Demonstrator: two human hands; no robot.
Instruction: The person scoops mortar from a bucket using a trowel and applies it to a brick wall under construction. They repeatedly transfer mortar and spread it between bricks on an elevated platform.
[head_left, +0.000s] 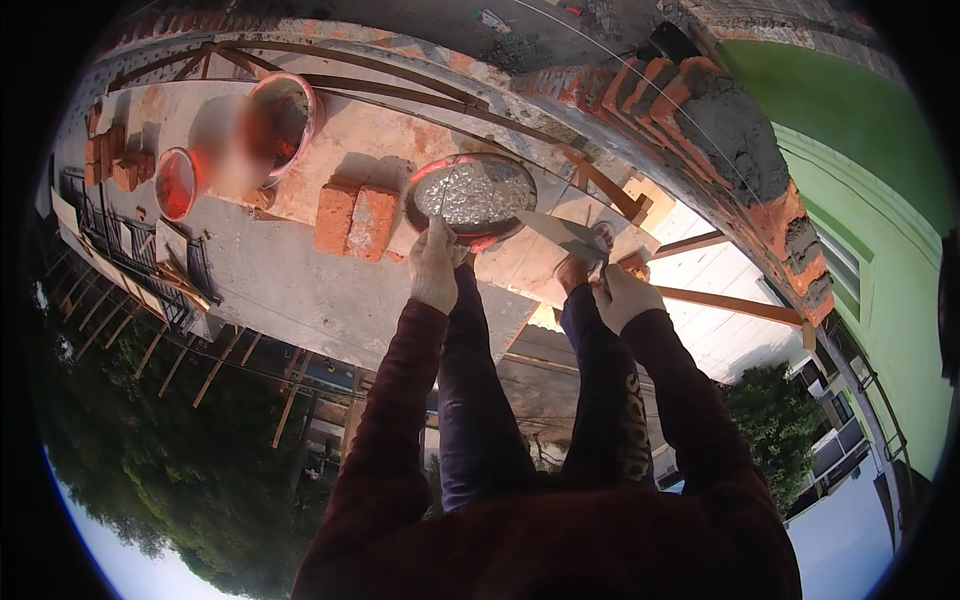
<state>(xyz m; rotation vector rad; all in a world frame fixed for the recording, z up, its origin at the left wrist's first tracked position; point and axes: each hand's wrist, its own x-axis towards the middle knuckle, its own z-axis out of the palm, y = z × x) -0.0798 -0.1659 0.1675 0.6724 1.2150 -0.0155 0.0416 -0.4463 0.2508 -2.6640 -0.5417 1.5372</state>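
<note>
A round orange-red basin [470, 247] full of wet grey mortar [475, 193] stands on the boards in front of me. My left hand [435, 268], in a pale glove, is closed at the basin's near left rim and appears to grip it; the fingertips are partly hidden. To the right, my gloved right hand [628, 298] is wrapped round the handle of a trowel [565, 235]. The trowel's flat grey blade points left, its tip close to the basin's right rim. Two orange bricks [355, 220] lie side by side just left of the basin.
Further left are two red buckets [284, 120] [176, 185] and more stacked bricks [115, 160]. A brick wall [690, 130] topped with mortar curves along the far right, a thin string line above it. Wooden braces [610, 190] run beside the platform; its near edge drops away toward trees.
</note>
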